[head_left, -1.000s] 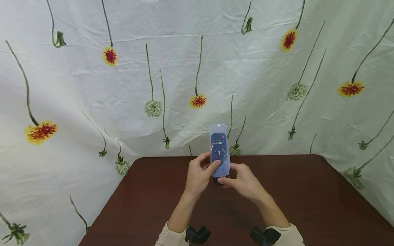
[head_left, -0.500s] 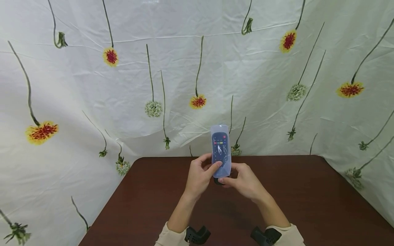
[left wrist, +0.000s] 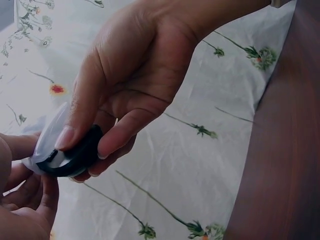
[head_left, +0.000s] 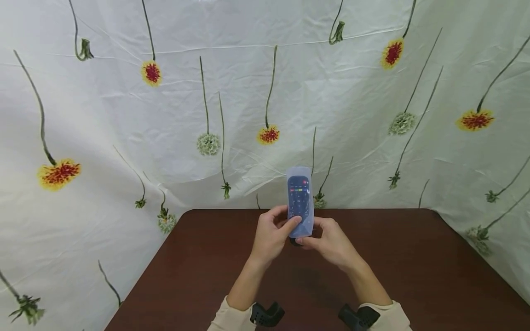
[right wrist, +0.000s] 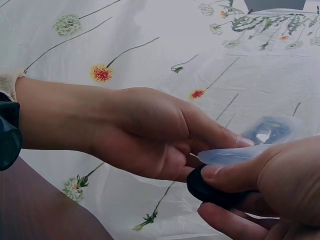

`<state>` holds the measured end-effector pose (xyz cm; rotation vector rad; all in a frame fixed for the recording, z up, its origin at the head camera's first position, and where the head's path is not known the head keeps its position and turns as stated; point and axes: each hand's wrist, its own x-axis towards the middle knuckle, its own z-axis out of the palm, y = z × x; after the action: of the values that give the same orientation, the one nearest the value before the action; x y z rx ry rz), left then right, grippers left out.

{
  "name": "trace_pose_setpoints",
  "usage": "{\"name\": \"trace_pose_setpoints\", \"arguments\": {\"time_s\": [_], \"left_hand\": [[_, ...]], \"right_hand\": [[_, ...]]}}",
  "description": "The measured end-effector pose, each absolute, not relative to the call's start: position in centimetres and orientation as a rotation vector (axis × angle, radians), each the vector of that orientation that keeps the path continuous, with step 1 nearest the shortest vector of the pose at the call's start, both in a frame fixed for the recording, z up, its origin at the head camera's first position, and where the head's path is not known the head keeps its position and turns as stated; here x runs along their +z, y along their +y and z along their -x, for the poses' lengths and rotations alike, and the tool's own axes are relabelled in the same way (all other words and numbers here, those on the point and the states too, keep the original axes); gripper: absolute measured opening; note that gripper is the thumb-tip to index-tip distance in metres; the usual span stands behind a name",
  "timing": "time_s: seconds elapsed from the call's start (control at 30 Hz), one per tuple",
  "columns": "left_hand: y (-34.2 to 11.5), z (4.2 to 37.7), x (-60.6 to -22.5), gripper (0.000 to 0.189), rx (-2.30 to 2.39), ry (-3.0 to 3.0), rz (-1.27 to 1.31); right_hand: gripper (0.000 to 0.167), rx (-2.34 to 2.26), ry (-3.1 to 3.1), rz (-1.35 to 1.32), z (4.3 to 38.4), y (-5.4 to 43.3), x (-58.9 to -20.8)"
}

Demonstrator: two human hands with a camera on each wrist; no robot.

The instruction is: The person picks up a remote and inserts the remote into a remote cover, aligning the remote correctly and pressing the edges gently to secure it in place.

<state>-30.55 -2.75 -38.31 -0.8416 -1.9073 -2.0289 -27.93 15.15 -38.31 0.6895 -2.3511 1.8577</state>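
A dark remote control (head_left: pixel 299 197) with small colored buttons is mostly inside a translucent bluish sleeve (head_left: pixel 305 230), held upright above the table. My left hand (head_left: pixel 267 239) holds the sleeve from the left, its thumb across the front near the lower end. From below right, my right hand (head_left: pixel 331 241) pinches the remote's black end, which pokes out of the sleeve's bottom. The left wrist view shows this black end of the remote (left wrist: pixel 82 157) under the right thumb. In the right wrist view the left thumb lies against the sleeve (right wrist: pixel 227 156).
A dark reddish-brown table (head_left: pixel 207 276) lies beneath both hands. Behind it hangs a white cloth (head_left: pixel 331 101) printed with flowers. Black devices, such as the left one (head_left: pixel 267 315), are strapped at both wrists, next to cream sleeve cuffs.
The remote has slid slightly farther up into the sleeve, and less of its black end shows below. Both hands and the remote appear shifted a little to the right in the head view.
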Motion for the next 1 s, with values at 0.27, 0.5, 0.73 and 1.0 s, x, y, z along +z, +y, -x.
{"name": "trace_pose_setpoints", "arguments": {"time_s": [0.27,0.5,0.73,1.0], "left_hand": [[-2.94,30.53,-38.10,0.029,-2.048,-1.872,0.792],[-3.10,30.42,-38.05,0.030,-1.986,-1.936,0.896],[-2.64,30.27,-38.39,0.033,-1.984,-1.984,1.007],[-2.61,30.78,-39.04,0.053,-2.061,-2.228,1.111]], "right_hand": [[0.055,1.647,-2.433,-0.668,27.84,15.85,-37.89],[0.043,1.755,-2.161,-0.627,27.57,16.14,-37.67],[0.020,1.710,-1.924,-0.500,27.72,15.79,-37.65],[0.022,1.710,-1.762,-0.292,27.58,15.81,-37.37]]}}
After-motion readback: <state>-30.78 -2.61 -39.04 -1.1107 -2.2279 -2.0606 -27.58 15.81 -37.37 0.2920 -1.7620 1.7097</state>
